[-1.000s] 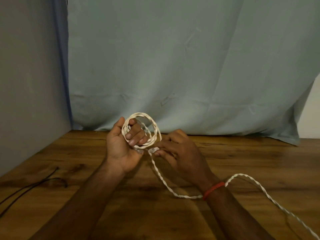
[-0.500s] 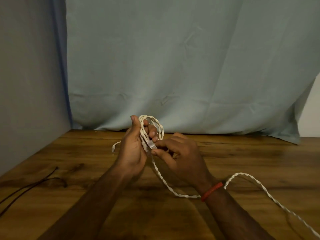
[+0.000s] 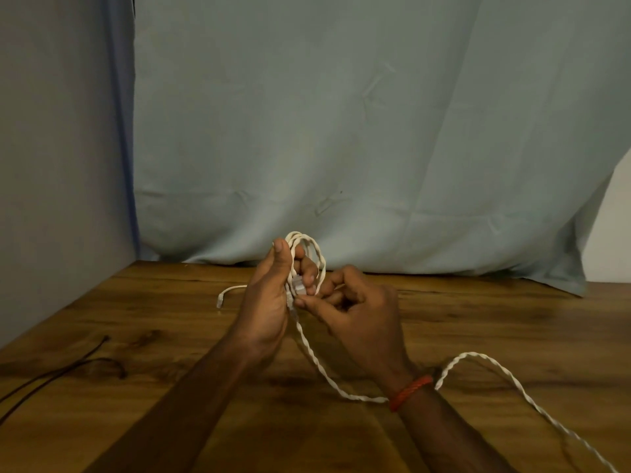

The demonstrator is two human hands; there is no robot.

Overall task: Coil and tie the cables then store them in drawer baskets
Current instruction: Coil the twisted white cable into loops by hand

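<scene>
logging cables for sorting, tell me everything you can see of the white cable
The white twisted cable looks like two pale strands wound together. A few loops stand upright in the left hand, while the right hand pinches it just below them. One short end sticks out to the left; the long tail trails over the wooden table and off the lower right of the view.

White twisted cable (image 3: pixel 473 353): leaves frame at lower right; one stretch hidden behind red braided wristband (image 3: pixel 411 392). Thin black cord (image 3: pixel 51 372): cut by left edge.

No readable text, label, brand or number shows anywhere.
</scene>
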